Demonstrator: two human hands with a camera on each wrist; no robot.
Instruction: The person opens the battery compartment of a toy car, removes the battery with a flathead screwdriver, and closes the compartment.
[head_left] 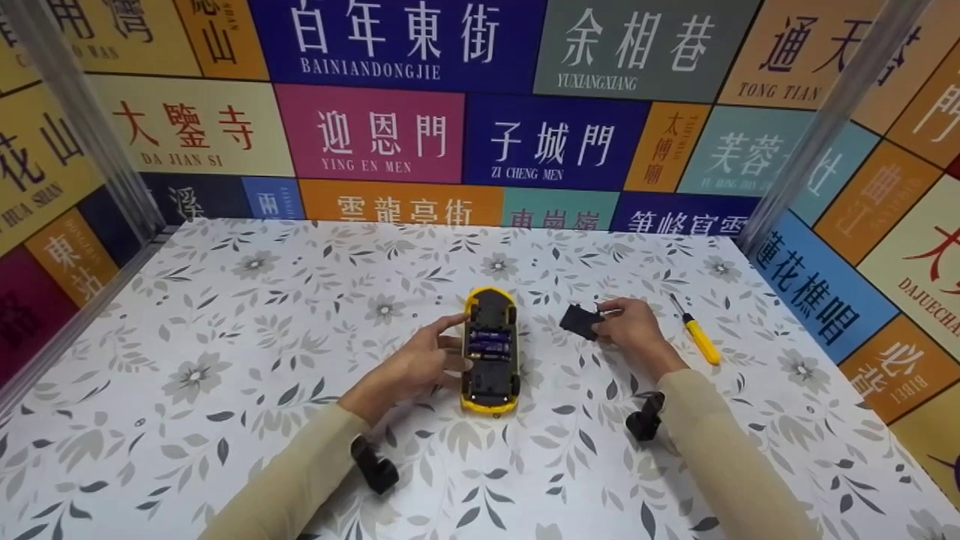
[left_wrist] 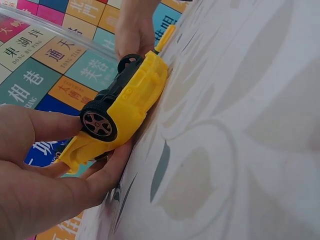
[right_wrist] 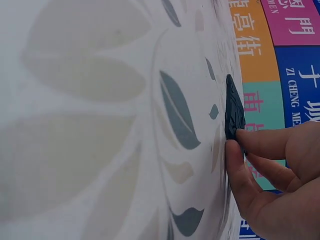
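A yellow toy car lies upside down on the table, its black underside facing up. In the middle of that underside, purple batteries sit in an uncovered compartment. My left hand holds the car by its left side; in the left wrist view, fingers touch a black wheel and reach under the yellow body. To the right of the car, my right hand pinches a thin black battery cover between thumb and fingers. The right wrist view has the cover edge-on, close to the tabletop.
A screwdriver with a yellow handle lies on the table to the right of my right hand. White cloth printed with grey leaves covers the table. Colourful panels with writing stand behind and at both sides, with clear posts at the corners.
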